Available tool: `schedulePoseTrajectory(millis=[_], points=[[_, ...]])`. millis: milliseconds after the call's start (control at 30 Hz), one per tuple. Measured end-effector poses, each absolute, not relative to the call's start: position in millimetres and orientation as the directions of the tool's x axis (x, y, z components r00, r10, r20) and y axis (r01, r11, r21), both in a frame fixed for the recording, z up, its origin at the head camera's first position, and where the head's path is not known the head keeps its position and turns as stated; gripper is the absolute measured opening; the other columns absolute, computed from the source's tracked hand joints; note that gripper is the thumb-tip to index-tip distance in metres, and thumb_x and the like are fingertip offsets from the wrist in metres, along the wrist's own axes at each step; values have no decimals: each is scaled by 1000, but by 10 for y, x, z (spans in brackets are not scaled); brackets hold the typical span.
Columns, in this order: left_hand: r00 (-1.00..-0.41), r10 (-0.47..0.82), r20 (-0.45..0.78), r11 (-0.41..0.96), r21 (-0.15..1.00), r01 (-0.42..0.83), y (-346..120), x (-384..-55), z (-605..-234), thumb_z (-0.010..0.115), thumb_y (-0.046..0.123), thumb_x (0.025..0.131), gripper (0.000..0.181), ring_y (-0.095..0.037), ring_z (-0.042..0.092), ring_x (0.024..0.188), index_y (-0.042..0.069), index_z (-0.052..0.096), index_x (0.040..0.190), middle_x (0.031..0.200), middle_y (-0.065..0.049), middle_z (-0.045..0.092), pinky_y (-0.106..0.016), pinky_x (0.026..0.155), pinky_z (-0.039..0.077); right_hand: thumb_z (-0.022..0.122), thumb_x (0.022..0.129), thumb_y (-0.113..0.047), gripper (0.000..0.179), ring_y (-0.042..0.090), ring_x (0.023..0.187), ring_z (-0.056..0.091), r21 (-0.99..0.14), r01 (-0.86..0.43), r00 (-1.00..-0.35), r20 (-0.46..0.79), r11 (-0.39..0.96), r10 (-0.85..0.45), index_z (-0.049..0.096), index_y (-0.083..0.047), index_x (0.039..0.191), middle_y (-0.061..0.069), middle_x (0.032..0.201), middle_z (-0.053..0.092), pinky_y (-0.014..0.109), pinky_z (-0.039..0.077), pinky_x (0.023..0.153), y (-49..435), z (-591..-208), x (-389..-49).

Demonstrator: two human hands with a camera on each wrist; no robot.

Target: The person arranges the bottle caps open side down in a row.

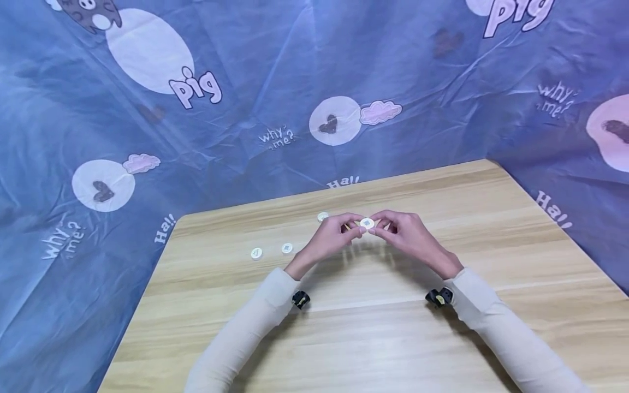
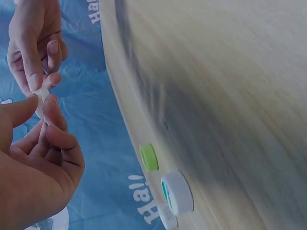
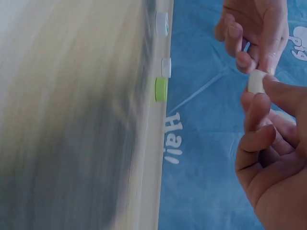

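A small white bottle cap (image 1: 367, 223), its round face marked with a square pattern, is held up above the table between both hands. My left hand (image 1: 339, 229) pinches its left edge between thumb and fingertips, and my right hand (image 1: 400, 232) pinches the right edge. In the left wrist view the cap (image 2: 42, 101) appears edge-on, partly covered by fingers. The right wrist view also has the white cap (image 3: 256, 81) caught between the two hands' fingertips.
On the wooden table (image 1: 344, 338) lie a green cap (image 2: 149, 157), a white cap (image 2: 177, 193) and another white cap (image 3: 166, 67), left of the hands. A blue printed cloth (image 1: 275, 65) hangs behind the table and along its sides.
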State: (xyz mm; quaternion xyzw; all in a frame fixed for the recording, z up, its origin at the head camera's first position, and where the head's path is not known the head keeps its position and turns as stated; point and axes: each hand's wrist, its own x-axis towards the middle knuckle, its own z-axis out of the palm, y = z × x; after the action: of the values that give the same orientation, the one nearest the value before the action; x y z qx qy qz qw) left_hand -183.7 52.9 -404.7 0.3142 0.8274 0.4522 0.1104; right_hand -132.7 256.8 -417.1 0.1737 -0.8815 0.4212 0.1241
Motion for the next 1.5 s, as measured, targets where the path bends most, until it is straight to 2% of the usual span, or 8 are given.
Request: schedulePoseTrajectory(millis=[267, 367, 567, 800, 1000, 1233, 1500], points=[[-760, 645, 75, 426, 791, 440, 634, -1860, -4147, 61, 20, 93, 25, -13, 56, 57, 10, 65, 116, 81, -9, 67, -24, 50, 46, 70, 87, -19, 21, 12, 60, 55, -695, -367, -930, 277, 618, -241, 68, -7, 105, 1, 77, 68, 25, 45, 54, 2669, -4234, -1410], [-756, 652, 56, 459, 765, 452, 678, -1868, -4180, 61, 18, 94, 23, -9, 55, 57, 9, 65, 115, 80, -8, 67, -22, 49, 43, 69, 87, -15, 20, 11, 63, 56, -688, -357, -934, 249, 632, -256, 68, -6, 104, -1, 76, 67, 25, 46, 57, 2701, -4274, -1445], [-756, 655, 8, 532, 705, 468, 756, -1868, -4253, 59, 16, 94, 25, -7, 54, 55, 6, 64, 116, 78, -6, 68, -19, 47, 40, 67, 87, -9, 16, 9, 64, 57, -680, -340, -939, 205, 650, -277, 68, -3, 102, -4, 75, 66, 25, 47, 58, 2739, -4347, -1485], [-785, 616, -62, 617, 657, 433, 804, -1818, -4333, 60, 16, 93, 24, -7, 51, 54, 7, 64, 115, 75, -1, 67, -21, 51, 43, 67, 86, -6, 14, 14, 68, 62, -708, -296, -944, 113, 641, -311, 68, -4, 100, 3, 79, 68, 25, 50, 58, 2720, -4409, -1481], [-796, 600, -76, 678, 577, 455, 832, -1781, -4380, 63, 18, 92, 24, -7, 46, 49, 9, 66, 114, 66, 4, 61, -20, 48, 39, 67, 85, -3, 11, 10, 70, 62, -694, -312, -939, 124, 649, -320, 68, -3, 96, 1, 78, 67, 28, 52, 65, 2703, -4465, -1458], [-791, 607, -72, 702, 515, 491, 841, -1783, -4383, 60, 19, 93, 21, -4, 40, 44, 10, 68, 110, 59, 8, 56, -19, 42, 33, 66, 85, -2, 12, 13, 73, 64, -686, -304, -940, 106, 661, -323, 67, -1, 97, 2, 79, 68, 32, 53, 69, 2677, -4509, -1468], [-794, 603, -76, 714, 494, 495, 826, -1799, -4401, 60, 19, 93, 21, -6, 40, 45, 11, 68, 111, 58, 5, 54, -20, 43, 34, 68, 85, -4, 14, 14, 71, 63, -679, -294, -943, 91, 673, -320, 66, 0, 98, 2, 77, 68, 35, 52, 69, 2629, -4511, -1468]])
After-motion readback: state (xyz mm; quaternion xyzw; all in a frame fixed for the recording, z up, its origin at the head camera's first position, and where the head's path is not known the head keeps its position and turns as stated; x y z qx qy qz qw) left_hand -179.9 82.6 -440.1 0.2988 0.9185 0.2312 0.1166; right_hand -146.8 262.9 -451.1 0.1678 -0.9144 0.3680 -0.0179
